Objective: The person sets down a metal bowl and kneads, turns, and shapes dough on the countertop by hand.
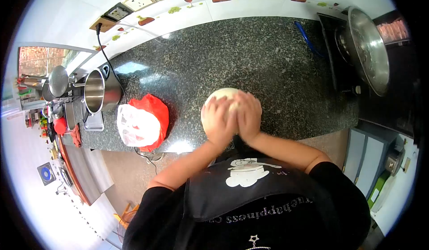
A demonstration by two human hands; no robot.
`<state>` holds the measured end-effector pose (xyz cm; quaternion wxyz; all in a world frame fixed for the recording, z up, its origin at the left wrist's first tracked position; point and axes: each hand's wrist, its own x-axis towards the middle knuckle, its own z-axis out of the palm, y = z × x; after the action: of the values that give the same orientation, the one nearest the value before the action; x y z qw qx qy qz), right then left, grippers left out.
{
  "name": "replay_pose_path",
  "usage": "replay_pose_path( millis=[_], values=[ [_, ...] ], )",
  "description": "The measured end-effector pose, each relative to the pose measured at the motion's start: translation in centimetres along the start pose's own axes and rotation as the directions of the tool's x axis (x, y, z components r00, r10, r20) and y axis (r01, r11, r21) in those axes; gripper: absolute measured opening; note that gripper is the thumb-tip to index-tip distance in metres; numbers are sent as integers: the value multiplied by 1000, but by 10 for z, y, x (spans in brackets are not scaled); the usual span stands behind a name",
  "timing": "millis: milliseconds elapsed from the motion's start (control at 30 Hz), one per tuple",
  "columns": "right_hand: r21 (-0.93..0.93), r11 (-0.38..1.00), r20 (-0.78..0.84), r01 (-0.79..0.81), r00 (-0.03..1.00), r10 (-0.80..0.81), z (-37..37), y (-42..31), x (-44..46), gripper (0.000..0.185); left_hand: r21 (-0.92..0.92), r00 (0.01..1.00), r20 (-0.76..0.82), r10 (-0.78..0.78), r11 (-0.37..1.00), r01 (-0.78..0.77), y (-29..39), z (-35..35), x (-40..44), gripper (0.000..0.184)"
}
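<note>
At the left, the steel pot (100, 91) stands on the speckled counter (277, 62). Right of it, near the front edge, is the red and white bag (143, 122); I cannot read its print. Next, the dough (222, 94) lies near the front edge, at the middle of the counter. The left hand (248, 114) and the right hand (218, 119) press on it, side by side, partly open, fingers over its top. On the black shirt (268, 221), upside down, "happiness" can be read. Open counter reaches right to the stove (342, 49), with the wok (368, 51).
</note>
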<state>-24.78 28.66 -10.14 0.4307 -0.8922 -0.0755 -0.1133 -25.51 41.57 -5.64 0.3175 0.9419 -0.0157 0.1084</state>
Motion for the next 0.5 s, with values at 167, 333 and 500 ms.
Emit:
replay_pose_path(
  millis=[167, 333, 500],
  values=[
    [-40, 973, 91, 228, 970, -224, 26, 25, 11, 42, 181, 983, -99, 151, 975, -132, -50, 44, -27, 43],
    [-120, 965, 71, 232, 972, -225, 68, 53, 105, 39, 255, 982, -120, 145, 961, -111, -80, 64, 73, 39],
    [-153, 988, 17, -3, 1000, 6, 106, 74, 196, 29, 347, 971, -227, 80, 938, 4, -97, 88, 176, 31]
  ],
)
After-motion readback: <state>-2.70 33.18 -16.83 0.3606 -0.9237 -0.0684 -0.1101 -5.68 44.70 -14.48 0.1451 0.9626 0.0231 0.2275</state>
